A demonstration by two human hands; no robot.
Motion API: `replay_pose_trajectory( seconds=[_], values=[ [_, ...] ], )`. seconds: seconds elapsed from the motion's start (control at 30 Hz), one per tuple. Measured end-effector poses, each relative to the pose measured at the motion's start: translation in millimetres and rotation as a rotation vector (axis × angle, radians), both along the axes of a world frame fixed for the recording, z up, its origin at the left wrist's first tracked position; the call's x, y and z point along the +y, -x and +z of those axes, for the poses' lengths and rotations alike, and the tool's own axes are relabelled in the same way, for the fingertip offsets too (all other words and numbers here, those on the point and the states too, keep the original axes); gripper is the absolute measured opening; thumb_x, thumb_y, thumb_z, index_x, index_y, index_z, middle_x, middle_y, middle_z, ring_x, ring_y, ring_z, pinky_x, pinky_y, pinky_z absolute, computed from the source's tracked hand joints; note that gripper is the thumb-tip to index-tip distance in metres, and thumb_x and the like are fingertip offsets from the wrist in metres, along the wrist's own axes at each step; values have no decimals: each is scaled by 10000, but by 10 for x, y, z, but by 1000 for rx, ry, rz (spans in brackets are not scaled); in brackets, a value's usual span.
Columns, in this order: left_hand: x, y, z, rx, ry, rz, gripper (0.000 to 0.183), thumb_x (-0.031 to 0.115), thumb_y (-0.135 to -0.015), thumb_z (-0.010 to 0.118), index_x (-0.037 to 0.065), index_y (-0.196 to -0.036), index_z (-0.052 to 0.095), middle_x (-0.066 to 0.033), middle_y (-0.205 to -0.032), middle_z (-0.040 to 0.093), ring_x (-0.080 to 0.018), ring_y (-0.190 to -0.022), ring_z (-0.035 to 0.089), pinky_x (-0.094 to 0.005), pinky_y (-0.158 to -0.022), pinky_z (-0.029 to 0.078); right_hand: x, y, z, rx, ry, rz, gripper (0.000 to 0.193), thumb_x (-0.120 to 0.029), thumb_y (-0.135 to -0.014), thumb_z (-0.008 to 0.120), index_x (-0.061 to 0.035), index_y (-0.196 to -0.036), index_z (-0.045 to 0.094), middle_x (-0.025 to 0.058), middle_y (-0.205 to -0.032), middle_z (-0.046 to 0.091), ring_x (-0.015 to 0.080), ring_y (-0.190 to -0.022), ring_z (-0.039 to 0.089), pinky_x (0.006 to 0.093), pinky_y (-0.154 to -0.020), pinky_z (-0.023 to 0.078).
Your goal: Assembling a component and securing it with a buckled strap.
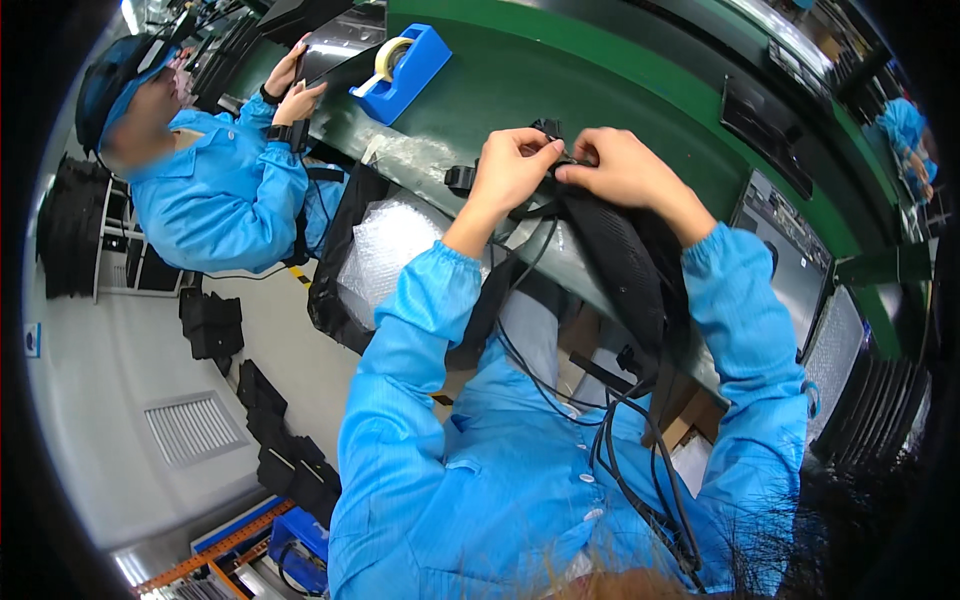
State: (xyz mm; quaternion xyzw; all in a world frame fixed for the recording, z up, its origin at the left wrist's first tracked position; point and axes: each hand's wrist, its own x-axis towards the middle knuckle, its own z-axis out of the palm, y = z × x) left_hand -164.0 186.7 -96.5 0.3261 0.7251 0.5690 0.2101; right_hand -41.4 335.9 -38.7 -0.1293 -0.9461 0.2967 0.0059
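Note:
Above the bench edge, both hands are closed at the fingertips on a small black strap [565, 165]. My left hand [508, 172] pinches it from the left, thumb against forefinger. From the other side my right hand [625, 172] grips it with bent fingers. The fingers partly hide the strap where the hands meet. A black mesh-covered padded piece [620, 245] hangs below my right hand over the edge. Beside my left wrist is a black buckle-like piece [460, 179]. Black cables [540, 385] run down across the front of my blue work jacket.
A blue tape dispenser [415, 75] stands on the green bench [490, 95]. To my left, a co-worker in blue [225, 205] holds a dark flat panel [340, 45]. Bubble wrap [385, 255] lies in a black bag beside me. Flat dark panels [765, 130] lie at right.

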Motion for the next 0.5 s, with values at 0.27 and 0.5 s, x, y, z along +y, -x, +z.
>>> replay_pose_trajectory(
  seconds=[0.27,0.5],
  values=[
    [70,-110,-109,111,-24,206,218,179,-881,743,-35,-839,732,-91,-679,696,-156,-624,653,-324,-625,510,-229,-260,-55,222,-308,-20,114,-81,-876,672,19,-923,642,210,-948,675,416,-924,669,507,-809,545],
    [-40,-168,-195,304,73,357,192,172,-879,729,-18,-862,741,-138,-716,701,-263,-645,685,-373,-638,516,-305,-263,-34,225,-376,36,98,-70,-866,671,14,-894,630,191,-896,641,404,-902,658,501,-789,539]
  ],
)
